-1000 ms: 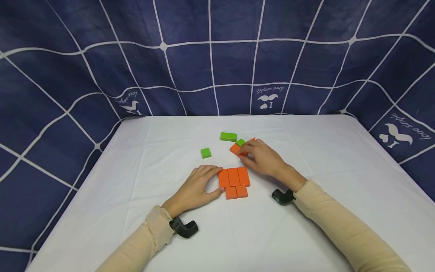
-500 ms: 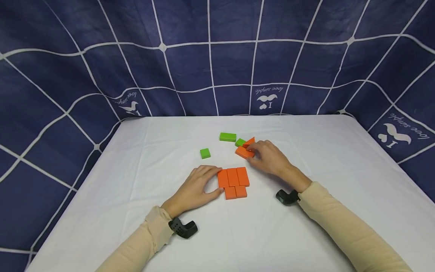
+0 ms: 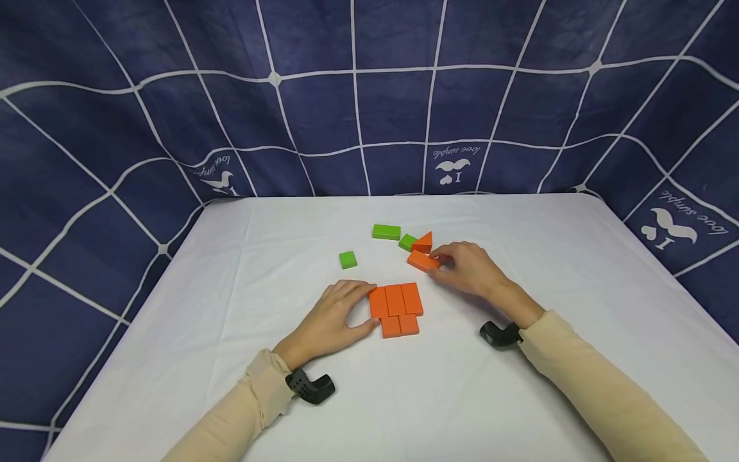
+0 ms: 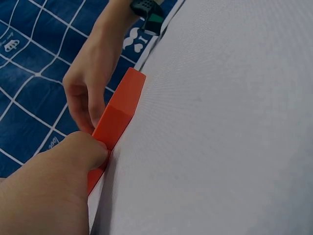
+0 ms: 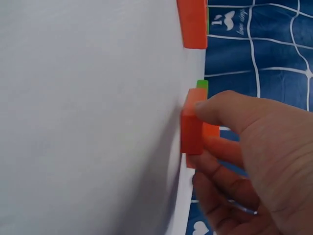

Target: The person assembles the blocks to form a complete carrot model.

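Observation:
My left hand (image 3: 329,317) holds the left end of a flat cluster of orange blocks (image 3: 395,300), index fingertip at its top corner and thumb below. Three upright rectangles form the cluster's far row, with two smaller squares along the near side. In the left wrist view, the thumb presses the side of an orange block (image 4: 128,98). Farther back, my right hand (image 3: 470,269) pinches the right end of another orange rectangular block (image 3: 422,260), thumb on its near side. Right behind that block are an orange triangular block (image 3: 424,243) and a small green block (image 3: 407,242).
A longer green block (image 3: 386,231) lies at the back, and a green square block (image 3: 348,259) sits alone to the left. White cloth covers the table (image 3: 260,256). A dark blue curtain with white lines (image 3: 323,109) rises along its far edge.
My right hand has drawn its orange block to the right, away from the small green block, and the triangular block behind now shows. My left hand stays at the cluster.

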### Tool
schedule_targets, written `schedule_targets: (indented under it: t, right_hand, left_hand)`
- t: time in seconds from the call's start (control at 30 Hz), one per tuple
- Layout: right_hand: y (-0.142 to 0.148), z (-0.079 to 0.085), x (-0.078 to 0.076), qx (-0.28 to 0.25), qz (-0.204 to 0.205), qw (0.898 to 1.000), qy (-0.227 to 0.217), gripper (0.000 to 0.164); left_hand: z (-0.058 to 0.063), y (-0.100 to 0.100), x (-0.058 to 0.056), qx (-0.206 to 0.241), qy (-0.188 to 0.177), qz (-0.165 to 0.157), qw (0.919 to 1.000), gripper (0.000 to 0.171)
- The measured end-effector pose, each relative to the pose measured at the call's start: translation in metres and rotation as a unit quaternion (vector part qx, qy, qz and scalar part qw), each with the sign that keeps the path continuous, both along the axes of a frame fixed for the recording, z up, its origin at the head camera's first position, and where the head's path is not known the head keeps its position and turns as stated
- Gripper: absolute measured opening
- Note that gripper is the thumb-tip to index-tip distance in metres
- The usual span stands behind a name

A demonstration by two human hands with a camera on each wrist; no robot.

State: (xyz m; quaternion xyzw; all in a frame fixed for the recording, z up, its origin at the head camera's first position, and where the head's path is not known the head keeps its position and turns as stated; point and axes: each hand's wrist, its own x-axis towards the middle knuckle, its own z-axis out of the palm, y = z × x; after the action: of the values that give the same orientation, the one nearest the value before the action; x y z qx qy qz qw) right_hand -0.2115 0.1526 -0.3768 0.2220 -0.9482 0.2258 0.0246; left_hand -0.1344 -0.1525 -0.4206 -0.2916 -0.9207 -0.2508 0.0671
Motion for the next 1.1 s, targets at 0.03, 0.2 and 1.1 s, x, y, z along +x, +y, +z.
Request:
schedule_targets:
  t: [0.03,0.2,1.1]
  right_hand:
    - [0.001,-0.001,0.001,-0.003,0.000,1.000,0.003,0.038]
    - [0.008,-0.003,0.006,-0.027,0.005,0.999,0.024,0.036]
    - [0.003,-0.003,0.063,-0.123,0.233,0.962,0.072,0.034]
  left_hand:
    - [0.000,0.000,0.000,0.000,0.000,0.000,1.0000,0.060]
    - [-0.001,0.000,0.000,0.001,-0.001,0.000,1.0000,0.060]
    - [0.001,0.000,0.000,-0.002,-0.007,0.001,1.0000,0.060]
